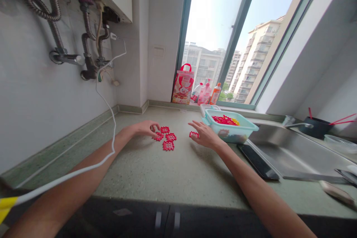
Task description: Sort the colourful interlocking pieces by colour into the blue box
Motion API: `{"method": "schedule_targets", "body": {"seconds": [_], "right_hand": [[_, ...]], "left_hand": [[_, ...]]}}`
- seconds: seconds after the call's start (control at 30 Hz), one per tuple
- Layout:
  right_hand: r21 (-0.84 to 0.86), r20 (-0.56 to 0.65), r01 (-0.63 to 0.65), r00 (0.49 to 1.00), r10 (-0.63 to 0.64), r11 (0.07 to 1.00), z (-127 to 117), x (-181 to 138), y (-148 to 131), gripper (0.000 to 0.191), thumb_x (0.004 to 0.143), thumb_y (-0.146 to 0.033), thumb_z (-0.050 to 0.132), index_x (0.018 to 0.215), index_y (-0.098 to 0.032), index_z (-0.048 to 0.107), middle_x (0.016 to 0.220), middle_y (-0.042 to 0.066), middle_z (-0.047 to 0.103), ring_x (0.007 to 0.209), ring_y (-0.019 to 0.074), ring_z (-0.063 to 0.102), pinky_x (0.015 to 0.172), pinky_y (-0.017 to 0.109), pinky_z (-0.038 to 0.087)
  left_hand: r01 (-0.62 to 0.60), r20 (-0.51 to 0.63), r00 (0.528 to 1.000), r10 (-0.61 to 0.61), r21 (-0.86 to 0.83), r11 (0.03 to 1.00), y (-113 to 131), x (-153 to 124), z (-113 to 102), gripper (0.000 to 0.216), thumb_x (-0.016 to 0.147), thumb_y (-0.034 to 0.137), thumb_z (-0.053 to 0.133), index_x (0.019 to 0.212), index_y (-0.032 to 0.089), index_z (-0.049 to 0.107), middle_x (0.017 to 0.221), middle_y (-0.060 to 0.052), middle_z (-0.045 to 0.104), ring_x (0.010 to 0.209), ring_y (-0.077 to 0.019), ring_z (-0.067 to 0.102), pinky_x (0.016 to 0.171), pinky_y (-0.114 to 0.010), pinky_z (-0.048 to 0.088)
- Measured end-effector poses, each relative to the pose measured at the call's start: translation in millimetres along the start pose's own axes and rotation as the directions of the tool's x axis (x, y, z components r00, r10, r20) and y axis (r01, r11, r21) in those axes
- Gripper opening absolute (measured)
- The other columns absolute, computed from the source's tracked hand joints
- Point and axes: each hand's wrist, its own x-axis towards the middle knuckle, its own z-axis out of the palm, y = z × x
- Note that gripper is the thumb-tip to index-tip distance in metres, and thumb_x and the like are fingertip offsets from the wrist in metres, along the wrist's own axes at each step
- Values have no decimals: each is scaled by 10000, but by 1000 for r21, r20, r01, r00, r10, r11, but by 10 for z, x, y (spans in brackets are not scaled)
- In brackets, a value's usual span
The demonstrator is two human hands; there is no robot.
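Several red lattice-shaped plastic pieces [166, 138] lie together on the speckled countertop [173, 171]. My left hand [146, 128] rests at their left edge, fingers curled down onto the nearest piece. My right hand [205, 134] is to their right, fingers spread, with one more red piece [193, 134] under its fingertips. Just right of that hand stands a teal plastic box [232, 130] filled with more red pieces and a few yellow ones.
A steel sink [295, 152] lies at the right, with a dark phone [258, 161] on its near edge. A red gift bag [183, 84] and bottles [208, 93] stand on the window sill. A white cable [111, 126] hangs from the wall pipes across my left arm.
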Motion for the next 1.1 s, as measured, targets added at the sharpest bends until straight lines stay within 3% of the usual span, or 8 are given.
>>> {"method": "schedule_targets", "body": {"seconds": [0.1,0.2,0.33,0.47,0.6,0.77,0.93,1.1], "right_hand": [[-4,133,-142,981,142,990,126,-47,110,559,901,-261,652,1446,-155,591,1320,185,710,1191,305,694,1050,409,514],[14,148,-169,975,165,986,131,-45,113,454,935,-263,635,1378,-166,642,1139,145,783,1046,273,751,955,344,550],[190,-27,26,999,-22,981,73,27,-188,409,942,-297,677,1341,-217,640,1228,118,749,1106,263,716,994,379,547],[361,-178,275,958,-224,891,103,80,-622,336,1015,-303,612,1349,-261,605,1330,102,704,1242,248,642,1082,433,511],[366,-64,373,924,-377,852,196,84,-854,269,1014,-291,623,1279,-278,665,1317,69,719,1310,245,603,1118,432,483],[340,-52,373,924,-378,863,188,86,-896,197,962,-313,698,1154,-277,721,1181,48,766,1221,253,636,1069,416,489],[344,-40,405,908,-417,847,111,97,-943,175,876,-223,744,1049,-237,722,1026,45,765,1012,224,673,971,357,505],[316,-36,364,927,-372,876,104,85,-979,285,798,-212,767,1078,-227,714,1023,57,747,961,228,662,924,343,521]], "left_hand": [[32,87,996,-25,-79,996,9,-25,-29,497,609,435,852,1053,235,752,725,34,651,683,-166,583,624,-250,398],[42,108,994,-33,-88,995,29,-31,-27,578,559,413,887,1100,254,762,718,47,642,666,-160,570,600,-247,381],[21,113,994,-12,-77,997,35,-13,-14,568,587,464,883,1107,259,780,746,38,648,687,-158,568,611,-247,380],[41,104,994,-24,-163,986,-28,3,-23,522,576,509,880,996,216,778,715,33,613,651,-140,524,587,-248,348],[44,-109,989,-101,-430,902,-166,13,-25,569,679,615,780,1022,164,727,656,28,559,552,-112,427,518,-256,296],[4,-411,867,-283,-561,828,-269,137,72,614,704,644,773,1063,150,709,538,67,460,447,-86,308,452,-252,226],[-135,-585,793,-171,-442,887,-149,278,174,583,676,635,834,992,153,739,525,85,398,466,-93,310,473,-251,215],[-141,-695,718,33,-99,985,63,324,250,509,678,612,849,965,198,774,939,-63,692,880,-226,629,775,-327,496]]}}
